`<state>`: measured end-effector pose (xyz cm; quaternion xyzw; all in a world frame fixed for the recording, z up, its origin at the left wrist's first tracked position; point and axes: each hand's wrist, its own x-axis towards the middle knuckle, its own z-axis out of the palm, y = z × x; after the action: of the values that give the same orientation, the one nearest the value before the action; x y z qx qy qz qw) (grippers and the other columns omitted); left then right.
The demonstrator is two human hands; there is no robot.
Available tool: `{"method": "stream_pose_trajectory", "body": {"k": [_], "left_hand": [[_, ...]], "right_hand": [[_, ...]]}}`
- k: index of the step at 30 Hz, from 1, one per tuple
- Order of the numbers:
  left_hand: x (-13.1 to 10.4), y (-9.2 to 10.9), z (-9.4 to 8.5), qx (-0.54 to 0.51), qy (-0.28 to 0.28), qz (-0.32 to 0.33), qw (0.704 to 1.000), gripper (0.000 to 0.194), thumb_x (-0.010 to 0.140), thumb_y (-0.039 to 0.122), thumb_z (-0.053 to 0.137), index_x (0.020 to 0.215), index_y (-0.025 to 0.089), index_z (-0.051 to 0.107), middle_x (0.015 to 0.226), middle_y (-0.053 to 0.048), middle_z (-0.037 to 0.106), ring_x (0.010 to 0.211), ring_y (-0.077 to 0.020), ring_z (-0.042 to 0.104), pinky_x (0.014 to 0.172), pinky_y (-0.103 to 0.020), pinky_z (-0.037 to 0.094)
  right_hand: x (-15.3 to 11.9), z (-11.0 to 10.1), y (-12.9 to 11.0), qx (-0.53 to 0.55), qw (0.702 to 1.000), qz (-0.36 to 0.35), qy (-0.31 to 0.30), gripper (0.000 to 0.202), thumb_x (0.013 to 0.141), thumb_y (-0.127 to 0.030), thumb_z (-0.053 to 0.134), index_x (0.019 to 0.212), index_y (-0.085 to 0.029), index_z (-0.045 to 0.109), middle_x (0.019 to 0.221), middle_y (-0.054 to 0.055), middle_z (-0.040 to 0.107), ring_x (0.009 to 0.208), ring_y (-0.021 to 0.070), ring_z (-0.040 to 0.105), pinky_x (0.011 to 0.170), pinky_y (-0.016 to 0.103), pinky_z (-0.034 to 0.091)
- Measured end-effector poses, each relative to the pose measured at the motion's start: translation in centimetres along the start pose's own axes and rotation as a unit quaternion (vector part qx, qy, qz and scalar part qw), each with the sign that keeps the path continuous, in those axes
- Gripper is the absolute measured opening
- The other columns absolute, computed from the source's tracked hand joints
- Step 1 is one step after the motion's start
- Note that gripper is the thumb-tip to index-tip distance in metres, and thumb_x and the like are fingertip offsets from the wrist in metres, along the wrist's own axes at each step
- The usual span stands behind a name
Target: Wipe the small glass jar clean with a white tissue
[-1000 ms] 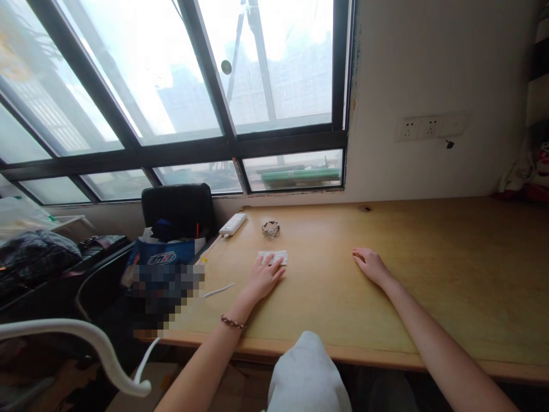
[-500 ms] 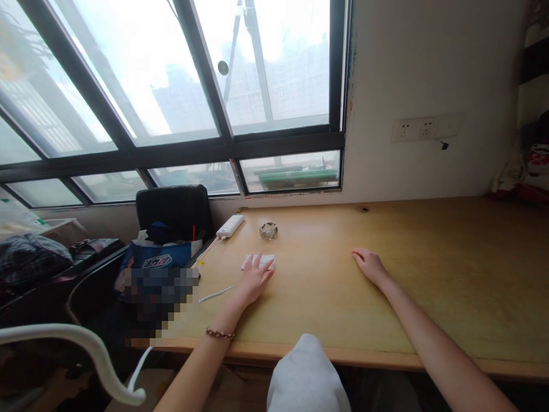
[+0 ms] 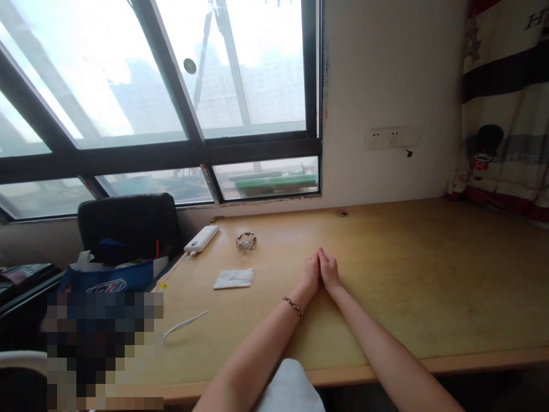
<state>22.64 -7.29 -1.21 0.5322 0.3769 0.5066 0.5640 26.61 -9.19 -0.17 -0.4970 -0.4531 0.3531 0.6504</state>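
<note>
a pixelated block (image 3: 103, 349) covers the lower left corner, hiding whatever sits there, and the white cable (image 3: 185, 324) runs out from under it onto the wooden desk (image 3: 429, 286). the near edge of the desk is partly cut off by the person's forearms and a pale grey garment (image 3: 289, 389) at the bottom of the frame.

the left hand (image 3: 311, 273) and the right hand (image 3: 329, 270) lie together on the desk, inner sides pressed against each other, fingers stretched out flat and pointing away toward the window (image 3: 171, 86). neither has hold of anything (the palms themselves are hard to see, since the hands lean into one another). a beaded bracelet (image 3: 293, 306) circles the left wrist.

the folded white tissue (image 3: 234, 278) lies flat on the desk to the left of the left hand, apart from it, slightly creased and roughly rectangular. beyond the tissue, nearer the window, sits a small glass ashtray (image 3: 246, 241), and to the left of that a white power bank (image 3: 201, 238) at the desk's edge. a black chair (image 3: 128, 226) stands left of the desk.
</note>
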Motion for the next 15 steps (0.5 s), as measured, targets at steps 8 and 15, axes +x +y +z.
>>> {"method": "stream_pose_trajectory", "body": {"k": [8, 15], "left_hand": [[-1.5, 0.0, -0.9, -0.124, 0.021, -0.061, 0.99, 0.038, 0.069, 0.048, 0.048, 0.062, 0.011, 0.057, 0.051, -0.003, 0.053, 0.047, -0.0108, 0.049, 0.047, -0.022, 0.038], [-1.3, 0.1, -0.8, -0.124, -0.007, -0.088, 0.988, 0.045, 0.066, 0.05, 0.05, 0.067, 0.008, 0.062, 0.058, -0.009, 0.06, 0.057, -0.0163, 0.055, 0.053, -0.025, 0.04]], "right_hand": [[-0.6, -0.5, -0.2, 0.137, 0.971, 0.154, -0.12, 0.043, 0.067, -0.052, 0.05, 0.047, -0.02, 0.029, 0.035, -0.008, 0.025, 0.029, 0.005, 0.02, 0.03, 0.02, 0.014], [-1.0, -0.6, -0.6, 0.14, 0.962, 0.172, -0.156, 0.045, 0.065, -0.053, 0.052, 0.047, -0.02, 0.029, 0.032, -0.009, 0.025, 0.026, 0.0043, 0.02, 0.029, 0.02, 0.011]]}}
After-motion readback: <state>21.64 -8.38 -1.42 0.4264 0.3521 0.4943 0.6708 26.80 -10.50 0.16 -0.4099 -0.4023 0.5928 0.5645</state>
